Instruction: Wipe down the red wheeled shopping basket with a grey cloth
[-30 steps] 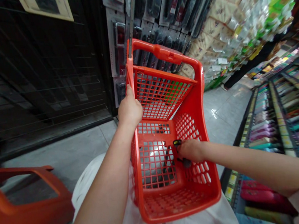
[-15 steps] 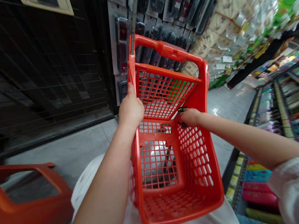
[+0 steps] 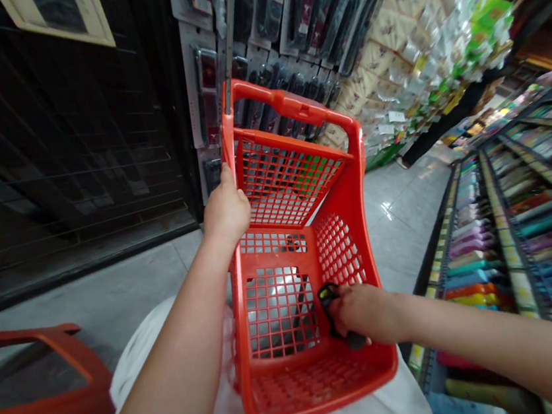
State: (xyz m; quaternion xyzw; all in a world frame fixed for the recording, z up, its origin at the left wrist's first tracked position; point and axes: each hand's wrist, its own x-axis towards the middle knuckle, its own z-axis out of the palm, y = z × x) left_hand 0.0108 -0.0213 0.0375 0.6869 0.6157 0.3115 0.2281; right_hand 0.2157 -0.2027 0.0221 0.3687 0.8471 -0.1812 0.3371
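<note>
A red plastic shopping basket (image 3: 351,212) stands tilted in front of me, its handle (image 3: 289,106) at the far end. My left hand (image 3: 225,211) is closed round the basket's left rim. My right hand (image 3: 360,311) reaches down inside the basket near its right wall, closed on a small black object (image 3: 326,294) whose shape I cannot make out. The basket's mesh bottom (image 3: 280,309) shows the floor through it.
A second red basket (image 3: 33,401) lies at lower left on the grey tiled floor (image 3: 116,291). A black wire-grid wall (image 3: 63,138) is at left. Hanging packaged goods (image 3: 295,25) fill the rack ahead. Shelves of colourful items (image 3: 512,226) run along the right.
My right hand went from low inside the basket up to its right rim, then back down inside, still holding the black object. My left hand stayed on the left rim.
</note>
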